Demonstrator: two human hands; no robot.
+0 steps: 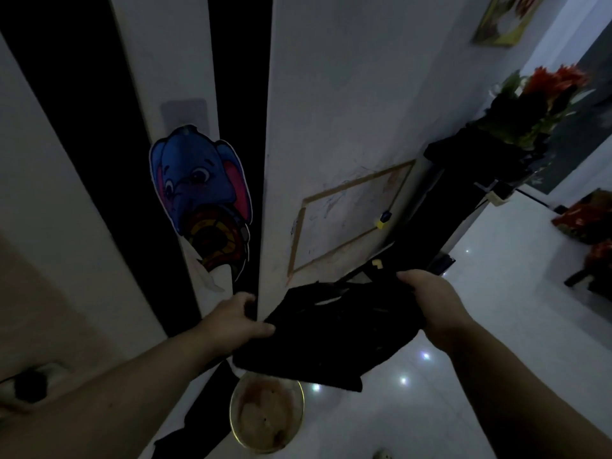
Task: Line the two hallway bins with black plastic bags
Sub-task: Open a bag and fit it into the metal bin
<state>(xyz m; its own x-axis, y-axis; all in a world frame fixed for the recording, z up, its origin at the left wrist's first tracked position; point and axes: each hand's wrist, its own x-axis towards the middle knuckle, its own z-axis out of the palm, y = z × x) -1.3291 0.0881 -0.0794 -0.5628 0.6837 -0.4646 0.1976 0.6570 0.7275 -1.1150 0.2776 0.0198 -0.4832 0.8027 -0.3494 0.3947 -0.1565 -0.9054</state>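
A black plastic bag (331, 332) hangs crumpled between both my hands in the middle of the dim view. My left hand (236, 321) pinches its left edge. My right hand (430, 303) grips its upper right edge. Directly below the bag, on the white floor, stands a small round bin (236, 422) with a pale rim and a stained brownish inside; the bag covers its far rim. A second bin is not in view.
A white wall corner (298, 160) rises just ahead, with a blue elephant sticker (198, 190) and a framed drawing board (347, 217). A dark stand with red flowers (536, 104) is at the right. Glossy white floor (480, 326) stretches right.
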